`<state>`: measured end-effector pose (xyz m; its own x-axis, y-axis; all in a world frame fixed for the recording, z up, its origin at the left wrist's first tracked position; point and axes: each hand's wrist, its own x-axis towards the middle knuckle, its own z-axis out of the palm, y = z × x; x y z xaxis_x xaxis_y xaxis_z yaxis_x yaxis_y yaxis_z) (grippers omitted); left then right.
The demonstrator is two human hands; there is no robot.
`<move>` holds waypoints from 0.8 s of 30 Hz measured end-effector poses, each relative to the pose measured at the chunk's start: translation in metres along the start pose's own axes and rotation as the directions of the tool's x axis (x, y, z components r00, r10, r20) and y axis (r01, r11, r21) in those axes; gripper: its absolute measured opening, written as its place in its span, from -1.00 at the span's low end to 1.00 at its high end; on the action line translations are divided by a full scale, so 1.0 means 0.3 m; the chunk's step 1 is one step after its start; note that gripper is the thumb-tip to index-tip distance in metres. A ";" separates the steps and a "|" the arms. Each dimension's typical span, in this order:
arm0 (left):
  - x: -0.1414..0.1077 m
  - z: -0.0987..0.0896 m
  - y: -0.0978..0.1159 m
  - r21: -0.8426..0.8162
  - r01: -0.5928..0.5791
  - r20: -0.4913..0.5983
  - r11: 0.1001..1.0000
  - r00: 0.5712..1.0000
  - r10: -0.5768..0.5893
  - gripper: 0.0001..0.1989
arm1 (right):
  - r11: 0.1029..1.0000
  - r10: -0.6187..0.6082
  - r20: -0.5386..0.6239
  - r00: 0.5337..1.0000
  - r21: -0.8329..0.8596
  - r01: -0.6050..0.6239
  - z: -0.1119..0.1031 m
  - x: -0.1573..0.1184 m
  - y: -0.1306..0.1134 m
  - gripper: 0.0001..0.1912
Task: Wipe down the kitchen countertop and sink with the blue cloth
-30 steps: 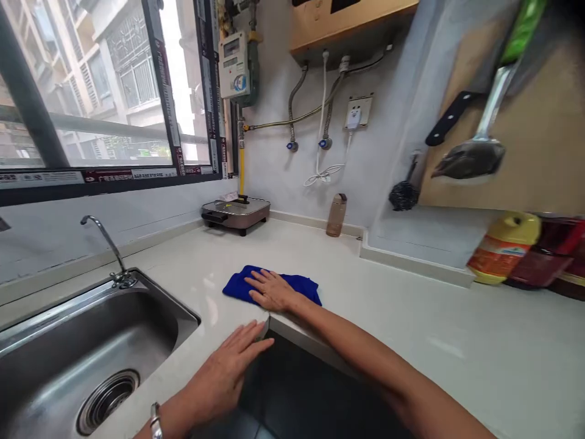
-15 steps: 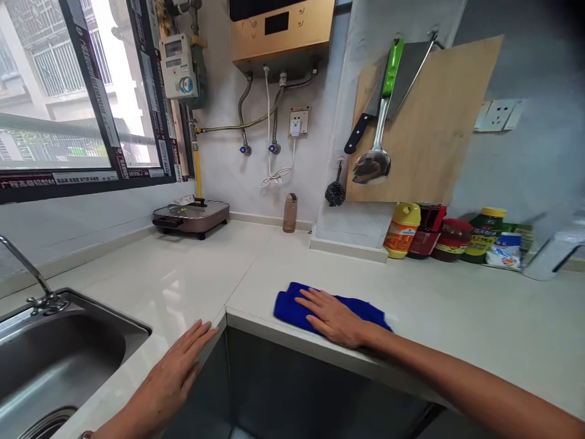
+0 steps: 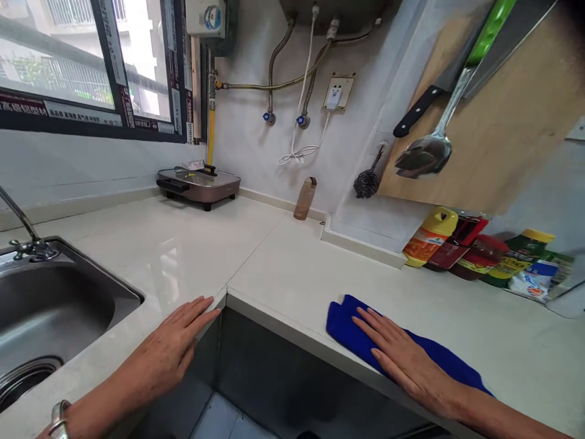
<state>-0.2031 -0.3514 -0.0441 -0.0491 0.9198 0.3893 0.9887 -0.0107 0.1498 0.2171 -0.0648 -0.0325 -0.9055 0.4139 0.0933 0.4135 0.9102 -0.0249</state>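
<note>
Plain deep-blue cloth (image 3: 346, 324), uneven-edged

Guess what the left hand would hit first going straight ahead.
Across the counter, the left hand would probably meet the ledge just right of the brown bottle, or the bottle itself; depth is unclear.

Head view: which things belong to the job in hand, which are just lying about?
In use:
blue cloth, under the right hand
counter beneath; left hand at its edge

Untouched:
lidded pan
brown bottle
yellow container
hanging scrubber

R hand (image 3: 402, 356) flat palm-down, L hand (image 3: 170, 342) outstretched.
</note>
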 end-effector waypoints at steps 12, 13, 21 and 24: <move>0.019 -0.054 0.081 -0.092 0.037 -0.015 0.995 0.999 -0.039 -0.52 | 0.970 -0.243 0.031 0.969 0.038 0.242 -0.002 0.536 -0.331 -0.40; 0.021 -0.061 0.091 -0.114 0.056 -0.030 0.992 0.998 -0.060 -0.55 | 0.963 -0.267 0.037 0.963 0.044 0.265 -0.001 0.590 -0.358 -0.39; 0.019 -0.069 0.121 -0.206 0.153 -0.004 0.966 0.988 -0.158 -0.56 | 0.931 -0.366 0.066 0.928 0.040 0.364 0.014 1.029 -0.670 -0.37; 0.017 -0.074 0.125 -0.222 0.188 0.039 0.957 0.982 -0.184 -0.55 | 0.939 -0.344 0.057 0.937 0.036 0.342 0.035 1.181 -0.772 -0.36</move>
<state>-0.1694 -0.3557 -0.0162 -0.2249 0.9206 0.3192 0.9050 0.0760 0.4185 -0.2004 -0.1287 -0.0042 -0.9963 0.0758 0.0398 0.0748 0.9968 -0.0278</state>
